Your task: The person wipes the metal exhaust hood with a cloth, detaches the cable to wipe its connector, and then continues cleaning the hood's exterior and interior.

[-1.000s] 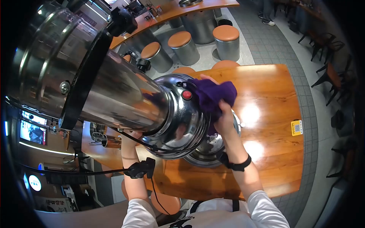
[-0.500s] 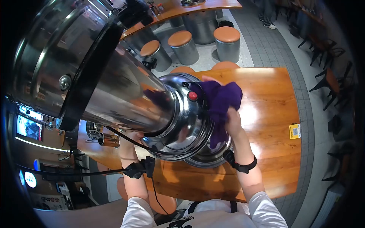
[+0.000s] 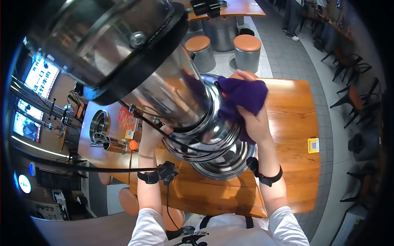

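Observation:
A shiny metal exhaust pipe [image 3: 170, 88] with a wide flared hood [image 3: 205, 141] hangs over the wooden table [image 3: 287, 164]. My right hand [image 3: 255, 121] is wrapped round a purple cloth [image 3: 245, 96], which lies against the right side of the hood. My left hand [image 3: 152, 133] is at the hood's left side; its fingertips are hidden behind the pipe and a cable. Below the hood, a round metal grill fitting [image 3: 230, 166] is set in the tabletop.
Left on the table are a metal container with utensils [image 3: 116, 145], an orange-capped item [image 3: 133, 145] and a round metal pan [image 3: 99, 125]. Stools [image 3: 247, 43] stand beyond the table. A person [image 3: 292, 20] stands in the aisle. A black cable [image 3: 102, 167] crosses at left.
The view has shifted, and the pipe and hood appear further right. My right hand and the cloth have moved slightly up and right against the hood. More of the left tabletop shows.

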Action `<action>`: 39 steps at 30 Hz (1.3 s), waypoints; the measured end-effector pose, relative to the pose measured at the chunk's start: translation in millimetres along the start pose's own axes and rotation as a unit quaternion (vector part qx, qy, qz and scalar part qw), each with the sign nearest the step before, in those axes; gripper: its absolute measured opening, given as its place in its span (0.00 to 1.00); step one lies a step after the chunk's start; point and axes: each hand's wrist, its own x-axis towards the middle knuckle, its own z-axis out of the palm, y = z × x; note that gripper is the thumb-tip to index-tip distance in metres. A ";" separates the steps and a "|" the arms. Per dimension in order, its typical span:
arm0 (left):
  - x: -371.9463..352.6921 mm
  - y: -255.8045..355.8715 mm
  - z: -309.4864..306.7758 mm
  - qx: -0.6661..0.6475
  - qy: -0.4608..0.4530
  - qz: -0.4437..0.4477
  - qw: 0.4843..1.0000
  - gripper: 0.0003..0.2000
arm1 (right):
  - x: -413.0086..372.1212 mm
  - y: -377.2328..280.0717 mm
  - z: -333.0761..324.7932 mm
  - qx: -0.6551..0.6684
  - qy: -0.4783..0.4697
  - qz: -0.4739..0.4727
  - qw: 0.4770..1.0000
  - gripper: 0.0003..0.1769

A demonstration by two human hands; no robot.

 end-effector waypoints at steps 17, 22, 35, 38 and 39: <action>15.6 7.1 10.1 0.001 -0.075 0.083 0.994 0.24 | -65.7 -51.3 32.7 -0.307 -0.048 -0.088 0.947 0.27; 17.7 7.7 15.3 0.041 -0.087 0.100 0.990 0.30 | -45.7 -53.8 44.3 -0.312 -0.017 -0.072 0.947 0.27; 16.0 20.0 18.8 0.029 -0.095 0.120 0.988 0.37 | -61.0 -58.0 78.3 -0.325 0.062 -0.067 0.941 0.26; 19.6 14.7 19.3 0.008 -0.111 0.129 0.985 0.37 | -70.5 -62.9 80.6 -0.313 0.044 -0.080 0.945 0.23; 18.9 17.6 21.4 -0.004 -0.112 0.137 0.984 0.36 | -71.7 -64.3 80.5 -0.342 0.005 -0.114 0.933 0.22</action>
